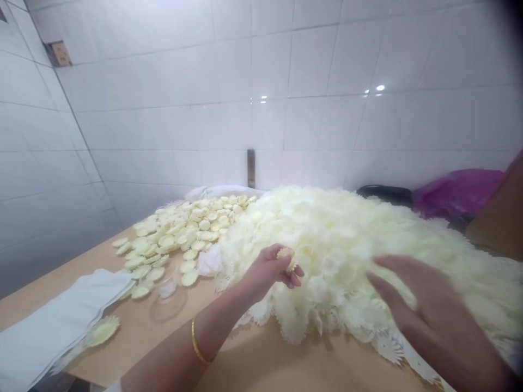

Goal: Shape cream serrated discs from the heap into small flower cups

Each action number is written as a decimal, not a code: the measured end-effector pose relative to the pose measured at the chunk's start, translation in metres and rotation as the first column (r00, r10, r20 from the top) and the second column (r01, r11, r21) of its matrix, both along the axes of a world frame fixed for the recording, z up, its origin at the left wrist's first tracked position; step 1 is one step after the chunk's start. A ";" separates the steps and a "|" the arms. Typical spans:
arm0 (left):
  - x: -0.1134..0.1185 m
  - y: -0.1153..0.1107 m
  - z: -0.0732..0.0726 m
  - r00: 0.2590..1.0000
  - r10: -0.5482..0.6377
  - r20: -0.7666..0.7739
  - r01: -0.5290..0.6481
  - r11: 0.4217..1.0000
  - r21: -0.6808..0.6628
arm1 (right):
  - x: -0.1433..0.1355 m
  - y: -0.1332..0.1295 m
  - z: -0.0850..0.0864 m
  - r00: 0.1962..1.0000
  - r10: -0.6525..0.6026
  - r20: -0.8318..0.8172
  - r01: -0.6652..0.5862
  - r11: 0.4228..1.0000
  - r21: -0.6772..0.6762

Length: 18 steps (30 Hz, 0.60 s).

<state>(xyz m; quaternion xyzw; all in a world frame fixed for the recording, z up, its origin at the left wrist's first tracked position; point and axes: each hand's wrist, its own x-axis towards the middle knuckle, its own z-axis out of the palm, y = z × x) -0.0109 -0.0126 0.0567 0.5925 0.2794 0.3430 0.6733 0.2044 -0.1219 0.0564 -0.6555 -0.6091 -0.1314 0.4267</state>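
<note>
My left hand [281,267] is closed on a small pale-yellow disc with a toothed edge [287,255], pinched between thumb and fingers in front of a big heap. That heap of thin, pale, jagged-edged round pieces [327,234] fills the middle and right of the table; their material is not clear. Over its right front part is my right hand [420,305], somewhat blurred, with thumb and fingers apart and nothing seen in it. To the left lies a spread of smaller, thicker-looking yellowish toothed discs [175,234].
White sheets [61,321] lie at the table's left edge, partly over a yellowish disc [104,331]. A clear round dish [153,313] and a crumpled white scrap [210,261] are near the discs. Behind the heap are a black object [386,193] and a purple bag [461,190], against a tiled wall.
</note>
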 end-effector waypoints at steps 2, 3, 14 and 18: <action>0.016 0.006 0.000 1.000 0.001 0.013 -0.001 1.000 0.019 | -0.027 0.018 0.021 0.985 0.100 -0.144 -0.112 0.991 -0.075; 0.022 0.009 0.002 1.000 0.018 0.004 -0.018 0.999 0.039 | -0.037 0.028 0.028 0.969 0.128 -0.213 -0.153 0.983 -0.105; 0.046 0.028 0.031 0.981 0.148 0.129 -0.181 0.937 0.300 | -0.070 0.105 0.043 0.570 0.439 -0.695 -0.537 0.839 0.090; 0.051 0.041 0.022 0.967 0.122 0.222 -0.163 0.971 0.174 | -0.072 0.115 0.043 0.362 0.475 -0.802 -0.589 0.784 0.198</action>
